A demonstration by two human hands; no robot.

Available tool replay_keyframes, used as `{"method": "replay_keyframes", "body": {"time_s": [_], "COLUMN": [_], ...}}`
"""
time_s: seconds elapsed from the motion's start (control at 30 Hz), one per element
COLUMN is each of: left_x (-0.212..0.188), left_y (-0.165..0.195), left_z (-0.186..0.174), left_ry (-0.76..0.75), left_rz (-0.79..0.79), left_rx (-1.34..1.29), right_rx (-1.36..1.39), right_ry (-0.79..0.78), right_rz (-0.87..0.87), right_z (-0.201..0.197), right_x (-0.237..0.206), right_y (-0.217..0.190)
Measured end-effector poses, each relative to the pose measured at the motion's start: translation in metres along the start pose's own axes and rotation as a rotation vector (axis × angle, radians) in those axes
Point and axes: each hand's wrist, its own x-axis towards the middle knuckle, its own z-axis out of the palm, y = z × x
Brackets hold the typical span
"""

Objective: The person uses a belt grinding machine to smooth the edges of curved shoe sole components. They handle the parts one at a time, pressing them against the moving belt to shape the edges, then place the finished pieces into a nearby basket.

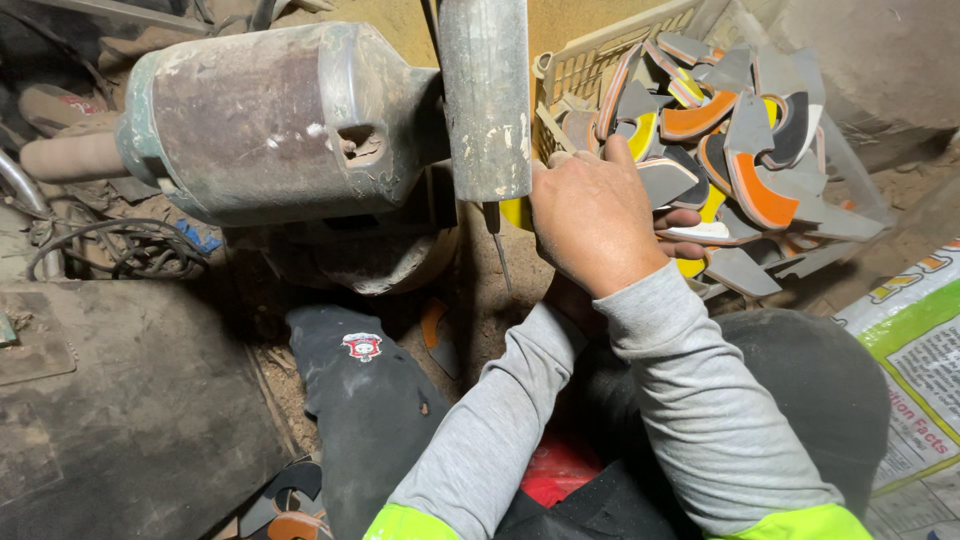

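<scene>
In the centre of the frame the right hand (pixel 592 222) rests, fingers curled, on the cut sole pieces (pixel 740 150) heaped in the crate (pixel 590 60) at the upper right. The left hand is hidden behind it near the machine's metal column (pixel 485 100), so its grip cannot be told. The heap looks still large, and only a few pieces lie on the floor (pixel 290 505) at the lower left.

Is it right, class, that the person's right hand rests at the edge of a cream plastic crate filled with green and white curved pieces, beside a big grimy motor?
Not quite. In the head view the right hand does rest at the cream plastic crate beside the grimy motor, but the curved pieces are grey, orange and yellow, not green and white.
</scene>
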Motion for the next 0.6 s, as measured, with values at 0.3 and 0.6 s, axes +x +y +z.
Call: {"method": "replay_keyframes", "body": {"time_s": [0.3,0.6], "left_x": [-0.006,-0.016], "left_y": [0.004,0.012], "left_z": [-0.001,-0.010], "left_ry": [0.003,-0.003], "left_rz": [0.000,0.000], "left_rx": [-0.018,-0.031], "right_rx": [-0.013,0.065], "right_ry": [0.045,-0.008], "right_rz": [0.035,0.151], "right_z": [0.007,0.018], "right_x": [0.005,0.007], "right_y": [-0.004,-0.005]}}
